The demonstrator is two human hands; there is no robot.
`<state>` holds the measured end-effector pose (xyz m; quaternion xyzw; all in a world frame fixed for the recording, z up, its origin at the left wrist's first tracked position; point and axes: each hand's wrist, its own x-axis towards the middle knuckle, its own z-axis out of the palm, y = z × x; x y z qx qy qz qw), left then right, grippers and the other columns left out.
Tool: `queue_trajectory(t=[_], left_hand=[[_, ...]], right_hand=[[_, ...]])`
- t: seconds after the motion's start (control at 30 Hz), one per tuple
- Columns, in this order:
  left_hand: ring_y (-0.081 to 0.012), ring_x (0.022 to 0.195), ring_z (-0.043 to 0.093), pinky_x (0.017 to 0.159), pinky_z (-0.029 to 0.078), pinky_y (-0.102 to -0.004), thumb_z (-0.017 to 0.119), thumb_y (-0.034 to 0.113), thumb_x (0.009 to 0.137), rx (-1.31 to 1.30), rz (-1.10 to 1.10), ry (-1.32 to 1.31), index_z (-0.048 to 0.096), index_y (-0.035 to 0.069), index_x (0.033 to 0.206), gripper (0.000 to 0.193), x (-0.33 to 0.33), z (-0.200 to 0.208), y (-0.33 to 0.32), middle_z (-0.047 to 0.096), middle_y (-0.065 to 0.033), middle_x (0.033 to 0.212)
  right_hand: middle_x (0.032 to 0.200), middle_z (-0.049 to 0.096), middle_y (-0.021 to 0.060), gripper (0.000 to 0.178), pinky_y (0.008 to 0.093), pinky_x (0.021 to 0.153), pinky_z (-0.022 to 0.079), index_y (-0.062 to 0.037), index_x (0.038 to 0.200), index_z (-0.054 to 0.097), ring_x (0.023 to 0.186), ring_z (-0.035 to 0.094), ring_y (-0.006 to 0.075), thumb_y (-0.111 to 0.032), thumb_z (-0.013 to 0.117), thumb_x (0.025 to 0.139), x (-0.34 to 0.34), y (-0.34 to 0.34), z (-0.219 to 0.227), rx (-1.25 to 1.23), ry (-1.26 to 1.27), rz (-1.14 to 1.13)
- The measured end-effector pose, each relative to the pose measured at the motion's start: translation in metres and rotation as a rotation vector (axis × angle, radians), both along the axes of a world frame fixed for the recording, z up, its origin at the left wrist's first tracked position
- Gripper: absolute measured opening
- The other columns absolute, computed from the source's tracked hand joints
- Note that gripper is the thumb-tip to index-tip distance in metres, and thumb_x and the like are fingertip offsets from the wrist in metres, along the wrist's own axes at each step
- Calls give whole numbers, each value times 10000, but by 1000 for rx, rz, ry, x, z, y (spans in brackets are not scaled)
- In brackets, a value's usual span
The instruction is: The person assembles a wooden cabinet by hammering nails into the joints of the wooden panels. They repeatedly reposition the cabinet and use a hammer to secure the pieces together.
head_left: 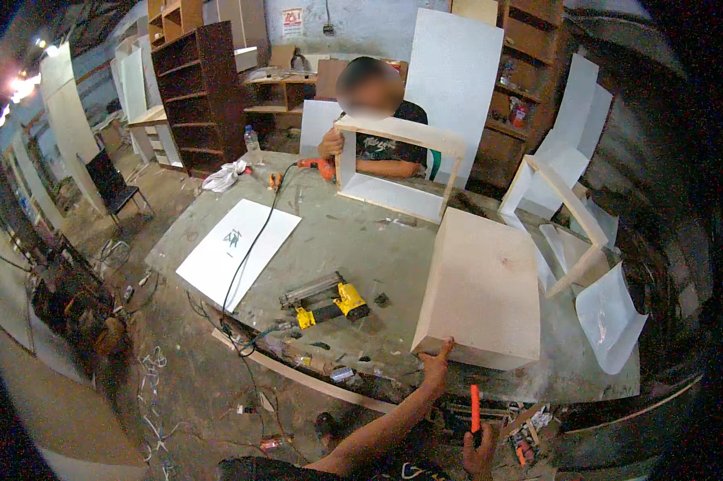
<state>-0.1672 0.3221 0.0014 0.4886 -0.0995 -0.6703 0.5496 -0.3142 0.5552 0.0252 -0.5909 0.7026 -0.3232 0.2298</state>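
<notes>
Now the left hand [436, 361] rests with fingers spread on the near corner of the pale wooden box [482, 289] lying at the worktable's [361, 240] front edge. Lower down, the right hand [480, 453] grips an orange-handled tool [474, 407] upright. A yellow nail gun [329, 301] lies left of the box, apart; across, another person steadies an open frame [397, 168].

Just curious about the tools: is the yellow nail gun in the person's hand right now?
No, the yellow nail gun lies alone on the workbench.
</notes>
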Motion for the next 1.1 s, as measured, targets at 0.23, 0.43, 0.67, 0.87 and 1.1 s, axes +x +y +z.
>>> queue_trajectory(t=[0.23, 0.43, 0.67, 0.87, 1.1], left_hand=[[-297, 1184, 493, 979, 447, -461, 849, 505, 749, -98, 74, 191, 187, 35, 1444, 1069, -10, -16, -4, 417, -169, 1401], [-309, 1178, 510, 918, 495, -484, 841, 490, 763, 11, 13, -64, 162, 29, 1465, 1080, -10, -42, -10, 465, -195, 1369], [-303, 1155, 525, 983, 453, -476, 780, 499, 826, -93, -49, -154, 277, -31, 1443, 956, -8, -62, -17, 519, -213, 1298], [-301, 1197, 497, 1037, 386, -418, 772, 524, 820, -110, -113, -383, 313, -51, 1429, 955, -8, -43, -12, 497, -188, 1355], [-317, 1291, 445, 1090, 362, -440, 845, 517, 738, -76, -10, -147, 195, -44, 1478, 1133, -17, -58, -17, 414, -208, 1450]], right_hand=[[983, 592, 177, 473, 437, 783, 469, 21, 1258, 515, 869, 583, 289, -334, 600, 958, 14, -1, 22, -60, -66, -77], [976, 619, 175, 530, 444, 772, 485, 19, 1267, 523, 877, 614, 310, -397, 610, 950, 20, -6, 41, 91, -211, -100], [1096, 598, 153, 536, 411, 805, 516, -8, 1342, 479, 921, 628, 283, -341, 632, 950, 0, -2, -1, 24, -31, -20], [1173, 627, 174, 556, 487, 841, 535, -49, 1416, 490, 1007, 640, 328, -424, 545, 1010, 1, -10, 8, 35, -115, 39], [1136, 639, 135, 589, 457, 810, 527, -69, 1465, 425, 981, 646, 306, -357, 617, 989, -6, -7, 20, 345, -431, 25]])
